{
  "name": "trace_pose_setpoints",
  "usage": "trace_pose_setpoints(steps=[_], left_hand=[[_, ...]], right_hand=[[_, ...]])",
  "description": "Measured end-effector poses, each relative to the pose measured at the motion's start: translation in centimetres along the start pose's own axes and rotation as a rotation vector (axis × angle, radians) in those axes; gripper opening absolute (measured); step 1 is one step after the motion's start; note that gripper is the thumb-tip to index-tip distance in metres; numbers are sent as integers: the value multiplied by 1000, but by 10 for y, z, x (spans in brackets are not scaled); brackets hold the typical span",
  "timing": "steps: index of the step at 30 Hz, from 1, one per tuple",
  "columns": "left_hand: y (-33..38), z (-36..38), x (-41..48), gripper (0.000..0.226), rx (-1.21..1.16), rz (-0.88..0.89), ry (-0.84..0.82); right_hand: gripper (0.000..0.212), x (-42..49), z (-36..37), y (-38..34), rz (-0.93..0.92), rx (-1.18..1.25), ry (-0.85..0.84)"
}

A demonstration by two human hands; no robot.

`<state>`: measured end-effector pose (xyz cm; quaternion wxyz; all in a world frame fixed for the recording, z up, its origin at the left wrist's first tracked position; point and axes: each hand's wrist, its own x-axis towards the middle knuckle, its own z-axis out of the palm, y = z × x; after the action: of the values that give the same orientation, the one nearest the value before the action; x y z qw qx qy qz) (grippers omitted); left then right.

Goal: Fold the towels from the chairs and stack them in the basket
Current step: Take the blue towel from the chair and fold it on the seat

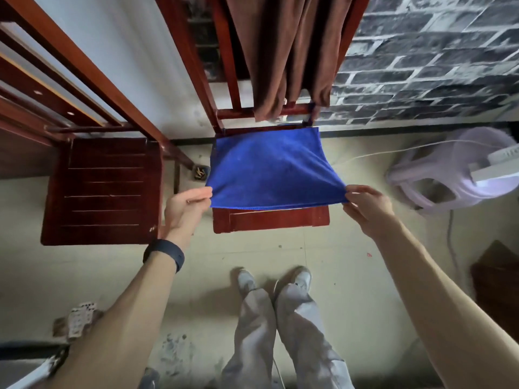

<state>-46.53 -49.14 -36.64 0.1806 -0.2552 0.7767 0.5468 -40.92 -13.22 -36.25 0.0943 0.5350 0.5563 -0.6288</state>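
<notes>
1. Fingers of the left hand (186, 204) are pinching the near-left corner of the royal-blue rectangular microfibre towel (269, 169), thumb on top. Fingers of the right hand (365, 206) are pinching the near-right corner likewise.
2. Position: the cloth is lying spread over the seat of the red-brown wooden chair (269, 221). Its far edge is reaching the rear of that seat, and its near edge is being held just above the seat's front rail.
3. Step in hand, as judged: a fold is beginning, with the near edge probably going over to the far edge. Both corners are needing equal height and equal tension, so that the edge is travelling straight. The far edge is serving best as a flat anchor on the seat, and the corners are wanting matching before any crease is pressed.
4. Appearance: the towel is showing a soft matt nap and a stitched hem along its near edge. Shallow tension ridges are running from each pinched corner toward the seat's centre.
5. Surroundings: a brown draped towel (289, 51) is hanging over the backrest above the seat. A pale lilac plastic vessel (438, 175), possibly the basket, is lying on the floor to the right of the seat.
</notes>
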Motion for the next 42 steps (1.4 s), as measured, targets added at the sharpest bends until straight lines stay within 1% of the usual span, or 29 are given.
trace_pose_setpoints(steps=[2,4,6,7,8,10,12,13,14,17,18,20,22,24,26,28,30,32,34,35,38,40,42], left_hand=[[-43,12,10,33,146,-35,-58],[-84,22,15,42,338,-21,-149],[-121,26,15,47,634,50,-249],[-133,26,13,49,784,93,-275],[-142,26,11,49,899,142,-278],[-148,26,4,39,1023,221,-252],[-147,24,-3,27,1125,266,-234],[-146,22,-7,23,1167,290,-234],[-146,18,-11,21,1214,327,-232],[-142,6,-22,16,1309,447,-241],[-140,4,-27,15,1326,466,-246],[-135,2,-32,15,1346,443,-262],[-129,0,-31,16,1354,402,-257],[-125,-1,-22,20,1303,371,-253],[-114,-3,-9,19,1199,299,-202],[-102,-6,10,15,977,155,-164],[-92,-7,38,21,692,5,-188],[-80,-3,69,27,479,-80,-204],[-70,7,99,20,354,-114,-202],[-66,13,114,17,298,-132,-204],[-66,34,156,20,71,-197,-196],[-72,47,181,19,0,-190,-152],[-77,58,199,23,-43,-183,-117]], right_hand=[[25,27,1,43,-4,-148,44],[29,51,1,86,13,-279,59],[34,64,0,116,16,-454,57],[40,64,0,127,-15,-567,42],[45,62,-1,136,-83,-698,29],[47,55,-11,151,-310,-991,0],[33,47,-23,163,-551,-1217,-47],[24,44,-29,168,-632,-1291,-63],[17,43,-35,172,-684,-1343,-68],[4,34,-45,179,-739,-1390,-82],[3,30,-48,180,-754,-1397,-92],[8,26,-50,180,-767,-1411,-119],[12,25,-48,171,-725,-1383,-147],[16,29,-42,154,-637,-1298,-202],[14,39,-36,133,-540,-1150,-242],[11,54,-31,110,-418,-999,-240],[7,73,-24,88,-305,-821,-236],[5,92,-12,69,-183,-579,-229],[4,113,3,56,-100,-385,-194],[5,125,12,53,-79,-317,-175],[12,158,44,50,-75,-204,-89],[11,179,63,53,-99,-179,-32],[13,197,77,58,-158,-208,51]])
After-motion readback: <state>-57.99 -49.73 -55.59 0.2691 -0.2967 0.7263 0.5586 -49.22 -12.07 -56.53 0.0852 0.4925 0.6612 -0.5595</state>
